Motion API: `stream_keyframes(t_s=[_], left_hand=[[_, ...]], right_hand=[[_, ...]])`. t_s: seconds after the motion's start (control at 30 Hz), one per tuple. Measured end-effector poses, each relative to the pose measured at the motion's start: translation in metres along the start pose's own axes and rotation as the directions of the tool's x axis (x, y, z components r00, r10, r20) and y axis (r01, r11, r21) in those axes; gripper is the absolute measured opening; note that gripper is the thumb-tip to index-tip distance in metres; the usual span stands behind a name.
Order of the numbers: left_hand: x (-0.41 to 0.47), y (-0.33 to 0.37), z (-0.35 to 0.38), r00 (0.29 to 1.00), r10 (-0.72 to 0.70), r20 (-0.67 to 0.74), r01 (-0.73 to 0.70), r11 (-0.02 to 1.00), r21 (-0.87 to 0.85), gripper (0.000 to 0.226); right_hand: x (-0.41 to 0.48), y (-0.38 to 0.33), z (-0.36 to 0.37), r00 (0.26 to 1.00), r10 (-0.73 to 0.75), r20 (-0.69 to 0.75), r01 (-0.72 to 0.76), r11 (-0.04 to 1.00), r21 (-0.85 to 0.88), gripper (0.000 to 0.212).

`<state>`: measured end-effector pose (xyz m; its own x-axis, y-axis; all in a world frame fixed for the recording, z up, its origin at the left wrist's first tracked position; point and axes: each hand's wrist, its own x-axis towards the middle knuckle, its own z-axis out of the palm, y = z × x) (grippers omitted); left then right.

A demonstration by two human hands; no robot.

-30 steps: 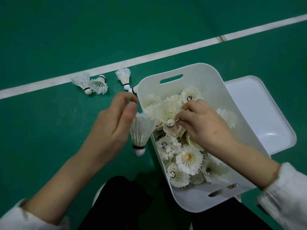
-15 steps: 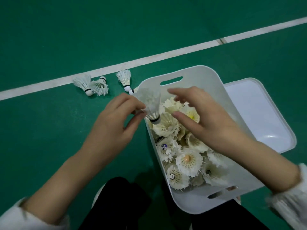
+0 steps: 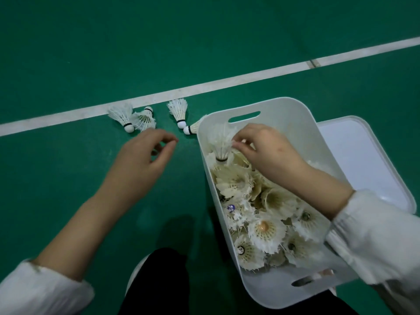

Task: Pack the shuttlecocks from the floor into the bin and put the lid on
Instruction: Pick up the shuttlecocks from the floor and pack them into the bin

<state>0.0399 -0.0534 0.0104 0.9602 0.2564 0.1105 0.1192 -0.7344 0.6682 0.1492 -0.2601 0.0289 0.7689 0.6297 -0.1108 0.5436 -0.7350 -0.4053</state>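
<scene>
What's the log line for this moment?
right hand: pinches shuttlecock at bin far end | left hand: empty, above floor | loose shuttlecocks: four by white line | lid: off, beside bin

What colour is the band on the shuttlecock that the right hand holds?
The band is black; head view.

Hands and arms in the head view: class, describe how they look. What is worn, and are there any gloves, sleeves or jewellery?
The left hand and right hand are bare: no gloves, rings or watch show. Each arm wears a white, soft-looking long sleeve. The left sleeve and right sleeve leave the forearms uncovered.
</scene>
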Motion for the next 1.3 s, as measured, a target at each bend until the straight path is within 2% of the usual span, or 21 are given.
stream_keyframes(t_s=[0.13,0.3,0.4,0.5,0.6,0.73,0.83,0.93,1.0,1.03,1.17,1.23,1.3], left_hand=[[-0.002,-0.042,0.004,0.980,-0.166,0.105,0.151,0.978,0.145,0.012],[0.001,-0.073,0.017,0.967,-0.228,0.115,0.207,0.964,0.169,0.013],[0.009,-0.088,0.024,0.959,-0.267,0.095,0.248,0.953,0.176,0.014],[0.025,-0.106,0.032,0.941,-0.327,0.090,0.305,0.932,0.193,0.017],[0.046,-0.124,0.039,0.932,-0.357,0.067,0.343,0.925,0.164,0.017],[0.072,-0.138,0.048,0.944,-0.329,0.011,0.326,0.940,0.098,0.024],[0.093,-0.145,0.056,0.937,-0.334,0.105,0.331,0.943,0.047,0.042],[0.109,-0.151,0.066,0.881,-0.392,0.263,0.371,0.920,0.127,0.058],[0.113,-0.151,0.070,0.850,-0.451,0.272,0.420,0.892,0.167,0.063],[0.114,-0.152,0.071,0.856,-0.459,0.237,0.431,0.887,0.163,0.062],[0.099,-0.147,0.059,0.930,-0.368,0.015,0.367,0.929,0.050,0.034],[0.077,-0.139,0.051,0.967,-0.252,0.026,0.252,0.968,-0.018,0.020],[0.051,-0.130,0.040,0.990,-0.100,0.096,0.105,0.993,-0.045,0.018]], right_hand=[[0.007,-0.001,0.025,0.982,0.039,0.186,-0.024,0.996,-0.082,0.026],[0.016,-0.009,0.018,0.952,0.085,0.293,-0.055,0.993,-0.109,0.029],[0.017,-0.019,0.005,0.984,0.045,0.171,-0.021,0.990,-0.141,0.031],[0.023,-0.046,0.002,0.994,-0.103,0.031,0.104,0.994,-0.041,0.025],[0.043,-0.078,0.018,0.975,-0.219,0.039,0.220,0.975,-0.011,0.024],[0.077,-0.105,0.052,0.967,-0.246,0.065,0.249,0.967,-0.049,0.028],[0.097,-0.109,0.076,0.964,-0.184,0.192,0.208,0.972,-0.113,0.031],[0.107,-0.103,0.095,0.944,-0.031,0.330,0.101,0.975,-0.197,0.033],[0.109,-0.098,0.102,0.920,0.046,0.390,0.055,0.968,-0.244,0.032],[0.108,-0.096,0.104,0.915,0.069,0.399,0.038,0.966,-0.254,0.031],[0.106,-0.098,0.106,0.946,0.055,0.321,0.014,0.978,-0.208,0.036],[0.106,-0.101,0.105,0.964,0.004,0.267,0.032,0.991,-0.130,0.049],[0.107,-0.101,0.106,0.961,-0.047,0.272,0.074,0.993,-0.090,0.059]])
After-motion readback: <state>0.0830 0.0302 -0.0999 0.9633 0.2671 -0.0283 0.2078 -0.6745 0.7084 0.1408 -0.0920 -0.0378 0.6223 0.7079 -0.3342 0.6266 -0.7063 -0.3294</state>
